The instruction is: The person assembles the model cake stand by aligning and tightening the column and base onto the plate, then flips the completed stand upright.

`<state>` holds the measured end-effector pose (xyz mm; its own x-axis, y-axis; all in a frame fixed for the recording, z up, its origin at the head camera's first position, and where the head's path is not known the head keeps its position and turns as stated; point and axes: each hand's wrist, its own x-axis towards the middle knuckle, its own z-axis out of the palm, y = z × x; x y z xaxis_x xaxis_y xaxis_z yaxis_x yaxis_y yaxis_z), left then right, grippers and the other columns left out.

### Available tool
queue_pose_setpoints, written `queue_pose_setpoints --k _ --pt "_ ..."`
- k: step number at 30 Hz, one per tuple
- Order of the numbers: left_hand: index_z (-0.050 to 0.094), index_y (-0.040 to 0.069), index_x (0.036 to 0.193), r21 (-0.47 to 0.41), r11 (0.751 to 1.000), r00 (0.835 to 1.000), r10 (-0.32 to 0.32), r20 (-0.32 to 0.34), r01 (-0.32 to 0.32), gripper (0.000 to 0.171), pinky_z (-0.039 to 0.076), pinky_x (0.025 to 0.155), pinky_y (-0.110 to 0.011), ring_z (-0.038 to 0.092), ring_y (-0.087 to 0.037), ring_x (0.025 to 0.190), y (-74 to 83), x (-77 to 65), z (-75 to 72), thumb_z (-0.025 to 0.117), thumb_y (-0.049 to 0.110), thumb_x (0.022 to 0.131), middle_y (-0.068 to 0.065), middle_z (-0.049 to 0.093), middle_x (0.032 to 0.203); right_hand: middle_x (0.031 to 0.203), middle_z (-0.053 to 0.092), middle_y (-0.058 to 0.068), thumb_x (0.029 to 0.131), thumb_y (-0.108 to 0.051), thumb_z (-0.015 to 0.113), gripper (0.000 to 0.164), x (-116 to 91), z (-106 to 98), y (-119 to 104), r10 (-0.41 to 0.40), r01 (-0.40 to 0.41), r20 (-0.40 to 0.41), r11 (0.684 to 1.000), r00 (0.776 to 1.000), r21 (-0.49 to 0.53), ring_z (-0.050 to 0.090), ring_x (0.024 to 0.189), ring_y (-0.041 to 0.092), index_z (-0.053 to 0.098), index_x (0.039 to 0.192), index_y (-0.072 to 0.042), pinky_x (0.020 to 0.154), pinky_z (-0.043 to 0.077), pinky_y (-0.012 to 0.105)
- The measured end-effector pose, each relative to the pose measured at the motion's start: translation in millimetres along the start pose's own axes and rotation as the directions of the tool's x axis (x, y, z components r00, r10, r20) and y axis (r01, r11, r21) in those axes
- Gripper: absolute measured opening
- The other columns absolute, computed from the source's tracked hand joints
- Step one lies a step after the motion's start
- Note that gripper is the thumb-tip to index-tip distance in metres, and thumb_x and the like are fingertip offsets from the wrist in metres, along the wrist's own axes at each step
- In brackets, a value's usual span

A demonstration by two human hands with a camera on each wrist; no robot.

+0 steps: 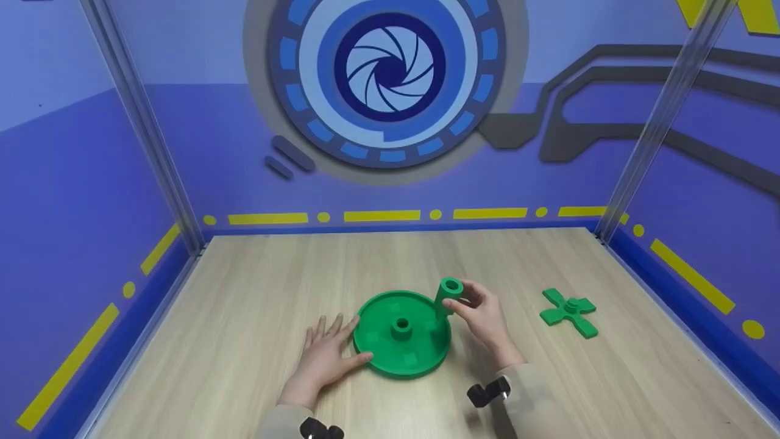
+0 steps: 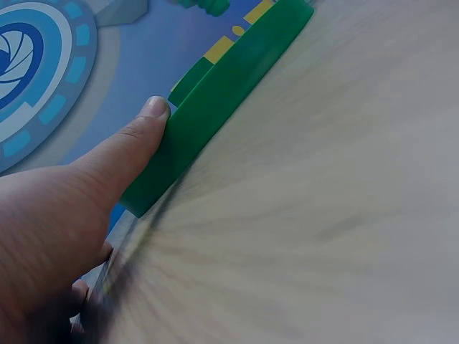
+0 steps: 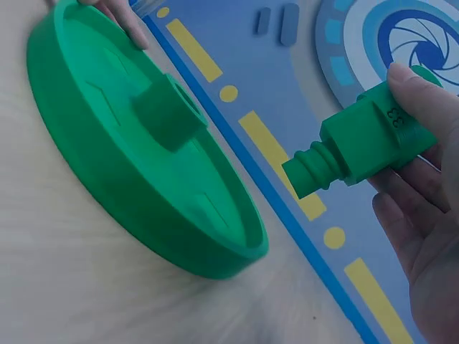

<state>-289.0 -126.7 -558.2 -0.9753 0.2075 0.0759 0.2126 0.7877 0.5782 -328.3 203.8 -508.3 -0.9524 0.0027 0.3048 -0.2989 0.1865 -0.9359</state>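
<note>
A round green dish-like base [image 1: 381, 360] with a raised rim and a hollow central socket [image 1: 401, 329] lies on the table. My left hand [image 1: 326, 360] rests at its left side, fingers spread, with the thumb against the rim. In my right hand [image 1: 486, 314] is a green post [image 1: 448, 296], pinched between thumb and fingers above the base's right edge. The right wrist view shows the post's threaded end [image 3: 312, 170] pointing toward the base, its hexagonal body and the number 33 on its side. Its hollow end faces up in the head view.
A green four-armed cross piece [image 1: 571, 310] with a central stub lies on the table to the right of my right hand. Blue printed walls [image 1: 390, 201] enclose the wooden table [image 1: 274, 268] at the back and both sides.
</note>
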Motion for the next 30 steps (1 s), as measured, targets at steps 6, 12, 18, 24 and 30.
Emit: queue_pose_setpoints --k 6,12,18,24,30 --pt "0.041 0.024 0.159 0.005 1.0 1.0 -0.005 0.004 0.005 0.09 0.003 0.127 -0.071 0.011 -0.052 0.158 0.6 0.4 -0.8 0.069 0.069 0.086 -0.019 0.031 0.168 0.121 0.075 0.012 0.088 -0.009 0.082 0.039 3.0 16.2 -4.1 -0.016 0.015 0.024 1.0 1.0 0.022 0.072 0.113 0.022 0.07 0.125 -0.006 0.097 0.06 0.027" --pt "0.041 0.024 0.159 0.002 1.0 1.0 -0.001 0.01 0.001 0.09 0.003 0.127 -0.071 0.011 -0.052 0.158 -0.2 0.0 -1.0 0.068 0.069 0.086 -0.02 0.031 0.168 0.119 0.075 0.011 0.088 -0.012 0.082 0.04 4.9 32.2 -5.8 -0.029 0.03 0.051 0.999 0.998 -0.013 0.073 0.111 0.02 0.07 0.125 -0.007 0.099 0.06 0.033" --pt "0.041 0.026 0.159 0.005 1.0 1.0 -0.005 0.012 0.005 0.09 0.002 0.128 -0.07 0.009 -0.051 0.158 -1.4 0.8 0.0 0.068 0.07 0.086 -0.019 0.029 0.169 0.118 0.075 0.015 0.088 -0.009 0.082 0.038 6.9 46.4 -4.1 -0.06 0.058 0.091 0.998 0.994 0.028 0.073 0.107 0.015 0.07 0.124 -0.004 0.098 0.06 0.03" --pt "0.04 0.027 0.159 0.016 1.0 1.0 -0.014 0.013 0.014 0.09 0.002 0.128 -0.069 0.009 -0.05 0.159 -2.5 1.3 0.8 0.067 0.071 0.086 -0.018 0.029 0.169 0.118 0.074 0.017 0.089 -0.007 0.08 0.04 7.5 56.9 -1.7 -0.066 0.061 0.124 0.997 0.99 0.042 0.071 0.106 0.012 0.069 0.126 -0.002 0.095 0.059 0.023" --pt "0.041 0.026 0.159 0.011 1.0 1.0 -0.012 0.006 0.012 0.089 0.002 0.128 -0.069 0.009 -0.05 0.158 -2.5 1.0 1.3 0.068 0.07 0.086 -0.018 0.03 0.169 0.121 0.074 0.015 0.089 -0.01 0.081 0.044 6.8 62.6 -1.2 -0.036 0.033 0.152 0.999 0.988 0.018 0.071 0.111 0.021 0.068 0.13 -0.004 0.096 0.06 0.027"
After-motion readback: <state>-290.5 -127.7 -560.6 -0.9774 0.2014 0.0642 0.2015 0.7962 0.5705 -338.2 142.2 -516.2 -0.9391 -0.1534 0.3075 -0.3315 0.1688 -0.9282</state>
